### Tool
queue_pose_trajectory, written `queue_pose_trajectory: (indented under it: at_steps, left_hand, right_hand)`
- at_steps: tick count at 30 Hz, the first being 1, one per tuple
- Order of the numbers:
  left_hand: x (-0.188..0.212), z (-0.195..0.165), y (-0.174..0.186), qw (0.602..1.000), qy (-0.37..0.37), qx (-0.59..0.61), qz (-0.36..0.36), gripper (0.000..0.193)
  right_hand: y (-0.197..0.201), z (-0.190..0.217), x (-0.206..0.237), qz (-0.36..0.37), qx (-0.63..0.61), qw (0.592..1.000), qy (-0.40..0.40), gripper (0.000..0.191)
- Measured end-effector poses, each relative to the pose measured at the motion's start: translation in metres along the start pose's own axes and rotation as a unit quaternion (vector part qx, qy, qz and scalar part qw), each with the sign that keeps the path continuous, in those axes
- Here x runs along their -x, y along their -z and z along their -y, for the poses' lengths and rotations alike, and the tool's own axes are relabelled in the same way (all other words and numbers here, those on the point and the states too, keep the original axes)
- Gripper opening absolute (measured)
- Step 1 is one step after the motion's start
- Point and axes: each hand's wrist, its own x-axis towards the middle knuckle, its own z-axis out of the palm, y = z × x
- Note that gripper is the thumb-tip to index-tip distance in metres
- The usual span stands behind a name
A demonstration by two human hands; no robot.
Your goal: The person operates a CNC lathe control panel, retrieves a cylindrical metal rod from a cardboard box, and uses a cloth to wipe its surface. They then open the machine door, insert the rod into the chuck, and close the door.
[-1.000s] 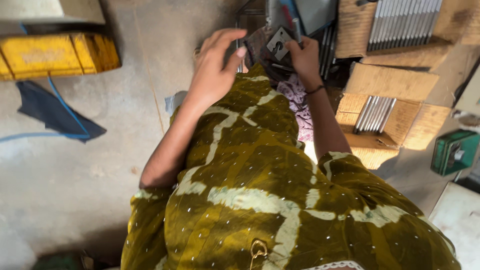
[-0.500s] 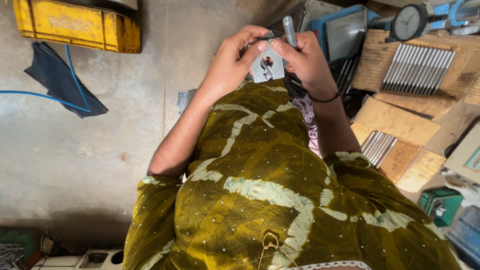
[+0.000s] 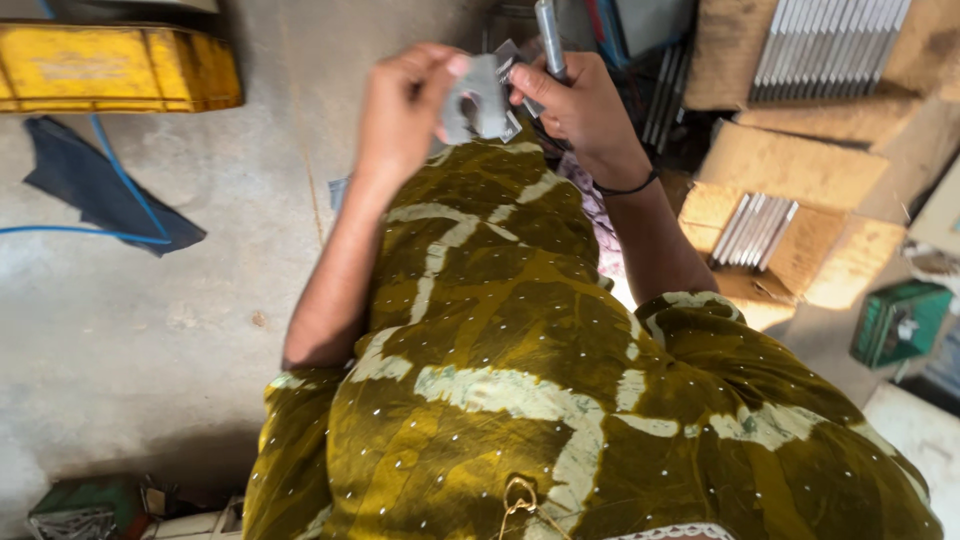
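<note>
Head camera looks down on a person in an olive-green patterned garment, hands raised over a concrete floor (image 3: 150,320). Left hand (image 3: 400,115) pinches a small flat grey metal plate with a round hole (image 3: 478,100) between thumb and fingers. Right hand (image 3: 580,105), just beside it, is closed around a slim grey metal tool (image 3: 548,38) and touches the plate's far edge. Cardboard boxes holding rows of thin metal strips (image 3: 760,225) lie to the right; a yellow plastic crate (image 3: 110,68) sits well apart at upper left
</note>
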Motion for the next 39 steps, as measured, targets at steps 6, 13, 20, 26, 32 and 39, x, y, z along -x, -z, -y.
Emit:
queue_pose_trajectory:
  at_steps: [6,13,20,26,32,39]
  left_hand:
    - [-0.005,0.014,0.014,0.996,0.011,0.077,-0.033,0.020]
    - [0.000,0.004,0.001,0.830,0.201,0.518,0.044,0.038]
    - [0.001,0.000,-0.006,0.806,0.198,0.551,0.084,0.047]
    - [0.008,-0.009,0.005,0.805,0.196,0.554,0.077,0.035]
    - [0.017,-0.012,0.007,0.790,0.194,0.582,0.012,0.031]
    - [0.031,-0.020,0.011,0.775,0.180,0.606,-0.022,0.030]
  right_hand:
    - [0.079,-0.062,-0.011,-0.112,0.286,0.950,0.051,0.034]
    - [0.126,-0.149,-0.029,-0.185,0.465,0.857,-0.123,0.042]
    - [0.145,-0.154,-0.026,-0.223,0.557,0.790,-0.125,0.039]
    - [0.080,-0.076,-0.013,-0.204,0.534,0.820,0.022,0.026]
    - [-0.012,0.036,0.001,-0.049,0.314,0.915,0.249,0.017]
    - [-0.068,0.085,-0.002,0.069,0.270,0.902,0.329,0.028]
